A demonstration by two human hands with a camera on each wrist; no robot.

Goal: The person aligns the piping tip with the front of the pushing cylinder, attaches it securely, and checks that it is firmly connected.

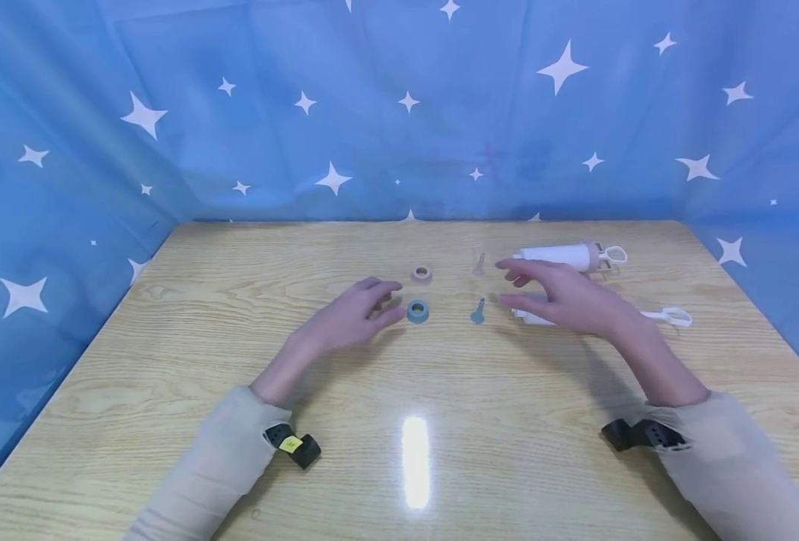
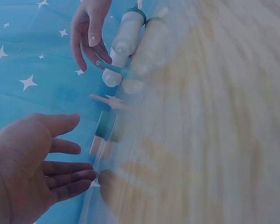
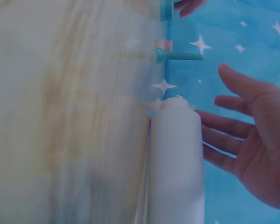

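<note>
My left hand (image 1: 348, 315), its fingers loosely bent and holding nothing, hovers just left of a teal ring-shaped cap (image 1: 417, 319). Behind that cap lies a matching pale pink ring cap (image 1: 422, 279). To their right, a teal cone-shaped nozzle (image 1: 478, 312) and a pale pink nozzle (image 1: 479, 267) stand on their wide ends. My right hand (image 1: 562, 297) is over two white syringe-like tubes and partly hides them. The rear tube (image 1: 555, 255) has a pink collar; the front tube (image 3: 177, 163) is beside my fingers in the right wrist view. Nothing is between the right fingers.
A wood-grain table (image 1: 237, 270) bears everything, with a bright light reflection (image 1: 416, 462) near its front. A blue curtain (image 1: 372, 135) with white stars hangs behind and at the sides. Looped white plunger handles (image 1: 675, 317) point right from the tubes.
</note>
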